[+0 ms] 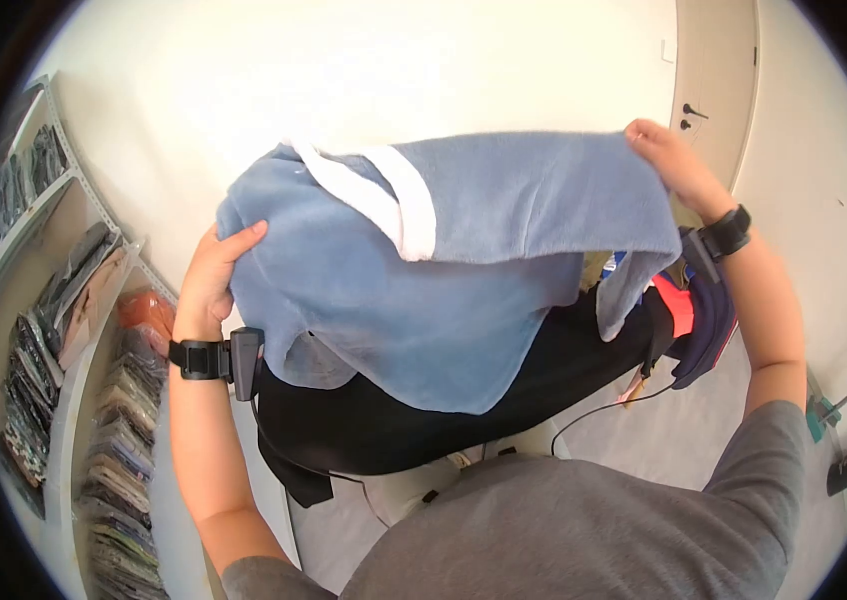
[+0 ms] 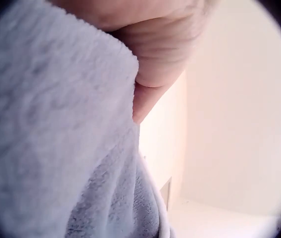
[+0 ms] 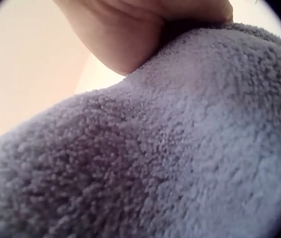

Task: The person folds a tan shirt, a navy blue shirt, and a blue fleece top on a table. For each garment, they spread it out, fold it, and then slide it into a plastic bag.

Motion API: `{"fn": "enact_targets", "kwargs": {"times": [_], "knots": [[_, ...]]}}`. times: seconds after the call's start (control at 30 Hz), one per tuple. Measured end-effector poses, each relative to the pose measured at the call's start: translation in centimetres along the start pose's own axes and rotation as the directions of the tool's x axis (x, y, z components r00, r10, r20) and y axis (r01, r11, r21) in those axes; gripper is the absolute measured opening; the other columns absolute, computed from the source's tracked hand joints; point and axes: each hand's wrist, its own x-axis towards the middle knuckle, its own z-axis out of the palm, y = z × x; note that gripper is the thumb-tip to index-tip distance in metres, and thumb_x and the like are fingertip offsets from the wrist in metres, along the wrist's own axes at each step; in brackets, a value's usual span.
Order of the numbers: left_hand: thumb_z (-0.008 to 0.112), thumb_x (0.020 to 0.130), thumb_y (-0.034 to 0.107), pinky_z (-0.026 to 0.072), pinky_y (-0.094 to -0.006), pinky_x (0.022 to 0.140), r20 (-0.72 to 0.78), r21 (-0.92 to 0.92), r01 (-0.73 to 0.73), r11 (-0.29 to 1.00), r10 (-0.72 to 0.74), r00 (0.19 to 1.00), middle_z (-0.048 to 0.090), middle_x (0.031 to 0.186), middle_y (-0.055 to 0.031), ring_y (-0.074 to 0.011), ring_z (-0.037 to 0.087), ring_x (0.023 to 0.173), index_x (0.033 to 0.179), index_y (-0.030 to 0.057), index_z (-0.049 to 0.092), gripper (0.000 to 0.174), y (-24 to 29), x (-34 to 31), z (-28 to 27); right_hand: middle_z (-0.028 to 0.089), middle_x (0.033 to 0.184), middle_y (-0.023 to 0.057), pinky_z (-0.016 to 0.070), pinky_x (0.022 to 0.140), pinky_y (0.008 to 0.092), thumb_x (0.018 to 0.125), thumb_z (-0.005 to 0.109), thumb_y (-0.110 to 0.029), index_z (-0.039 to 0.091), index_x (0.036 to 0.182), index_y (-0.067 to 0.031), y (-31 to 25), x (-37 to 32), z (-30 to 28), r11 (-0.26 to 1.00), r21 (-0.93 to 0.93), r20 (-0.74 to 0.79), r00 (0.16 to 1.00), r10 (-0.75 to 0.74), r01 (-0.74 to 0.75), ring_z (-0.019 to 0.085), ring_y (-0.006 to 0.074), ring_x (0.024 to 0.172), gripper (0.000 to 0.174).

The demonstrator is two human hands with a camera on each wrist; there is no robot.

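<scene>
A blue-grey plush fleece garment (image 1: 374,310) with white trim (image 1: 414,215) hangs between both hands, its lower edge draping over black cloth (image 1: 424,430). On the left side, my left hand (image 1: 214,275) grips a bunched part, thumb lying on top and the other fingers hidden behind the fabric. My right hand (image 1: 674,165) pinches the upper right end, holding that stretch out sideways. Close up in the left wrist view, the fleece (image 2: 56,119) partly covers the left hand (image 2: 160,44). The right wrist view has the fleece (image 3: 170,148) filling the frame below the right hand (image 3: 125,29).
Shelves (image 1: 74,420) of plastic-wrapped folded items line the left side, with an orange bag (image 1: 147,318) among them. Navy and red clothing (image 1: 704,310) lies right of the black cloth. A door (image 1: 719,90) is in the far wall. Thin cables (image 1: 604,405) run from the wrist cameras.
</scene>
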Motion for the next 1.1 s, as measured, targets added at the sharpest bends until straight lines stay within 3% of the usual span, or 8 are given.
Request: {"fn": "enact_targets", "kwargs": {"times": [0.2,0.33,0.67,0.8,0.83,0.87,0.93,1.1], "knots": [[0.069,0.079,0.015,0.046,-0.0324,0.087,0.169,0.146,0.361,0.921,-0.382,0.908,0.063,0.108,-0.0105,-0.0196,0.059,0.098,0.116,-0.0008,0.057,0.042,-9.0,-0.2,-0.5,0.061,0.094,0.0183,0.0455,0.082,0.0365,0.085,0.059,-0.023,0.058,0.098,0.0005,6.6,-3.5,11.9,0.963,-0.265,0.169,0.981,0.1,-0.053,0.059,0.0292,0.094,0.027],[0.068,0.081,0.023,0.0455,-0.0311,0.087,0.063,0.286,0.481,0.829,-0.517,0.854,0.06,0.113,-0.0103,-0.0188,0.058,0.101,0.119,-0.0005,0.054,0.046,-13.7,0.1,-1.2,0.058,0.108,0.0204,0.0442,0.089,0.0414,0.077,0.069,-0.029,0.056,0.107,-0.0019,4.2,-8.3,19.8,0.919,-0.098,0.436,0.847,-0.304,0.381,0.054,0.0359,0.103,0.043],[0.062,0.088,0.032,0.0455,-0.0294,0.088,0.059,0.078,0.37,0.926,-0.375,0.925,0.059,0.115,-0.0113,-0.0181,0.057,0.103,0.122,-0.0024,0.051,0.049,-11.8,-0.4,-1.6,0.048,0.126,0.0216,0.0379,0.098,0.0441,0.075,0.065,-0.019,0.046,0.121,-0.0046,5.5,-10.2,26.7,0.806,-0.47,0.393,0.903,-0.173,0.359,0.046,0.0396,0.117,0.051],[0.063,0.088,0.03,0.0458,-0.0291,0.087,0.036,0.034,0.317,0.948,-0.318,0.947,0.06,0.113,-0.011,-0.0175,0.058,0.101,0.122,-0.0023,0.05,0.048,-9.3,-0.4,-1.5,0.064,0.081,0.0175,0.05,0.073,0.0365,0.084,0.054,-0.012,0.06,0.1,-0.0006,7.6,-5.4,23.4,0.985,-0.06,0.297,0.945,-0.137,0.161,0.063,0.0306,0.079,0.02],[0.063,0.088,0.029,0.0459,-0.0288,0.087,0.014,0.053,0.281,0.958,-0.282,0.959,0.061,0.112,-0.0108,-0.0174,0.059,0.1,0.121,-0.0023,0.051,0.047,-8.7,-0.1,-1.9,0.064,0.08,0.0116,0.0481,0.07,0.0314,0.087,0.049,-0.011,0.06,0.102,-0.0005,5.1,-3.7,19.7,0.988,-0.031,0.373,0.915,0.154,-0.154,0.059,0.0193,0.074,0.022],[0.064,0.087,0.029,0.0459,-0.0285,0.087,-0.008,0.073,0.243,0.967,-0.243,0.97,0.061,0.111,-0.0107,-0.0173,0.059,0.098,0.12,-0.0023,0.051,0.046,-8.2,0.3,-2.5,0.063,0.085,0.0058,0.0459,0.069,0.0284,0.089,0.046,-0.012,0.062,0.101,-0.0015,7.2,-1.6,17.7,0.989,-0.139,0.345,0.934,0.088,-0.042,0.054,0.0115,0.074,0.022],[0.064,0.087,0.028,0.0461,-0.0276,0.085,-0.019,0.095,0.172,0.981,-0.171,0.985,0.062,0.108,-0.0104,-0.0168,0.06,0.095,0.117,-0.0027,0.053,0.044,-7.2,0.9,-3.6,0.064,0.093,0.0067,0.0484,0.071,0.0317,0.091,0.049,-0.017,0.061,0.101,0.0007,5.7,0.2,14.4,0.683,0.622,0.256,0.924,0.285,-0.383,0.059,0.0146,0.079,0.023],[0.066,0.085,0.026,0.0452,-0.0268,0.083,-0.149,0.197,0.033,0.98,-0.004,0.989,0.063,0.105,-0.011,-0.0164,0.059,0.091,0.115,-0.0043,0.055,0.044,-2.8,1.5,-5.2,0.063,0.108,0.0115,0.0502,0.082,0.0315,0.094,0.05,-0.02,0.054,0.115,0.0049,0.5,2.3,8.0,0.571,0.774,0.207,0.961,0.181,-0.274,0.062,0.0176,0.09,0.033]]}}
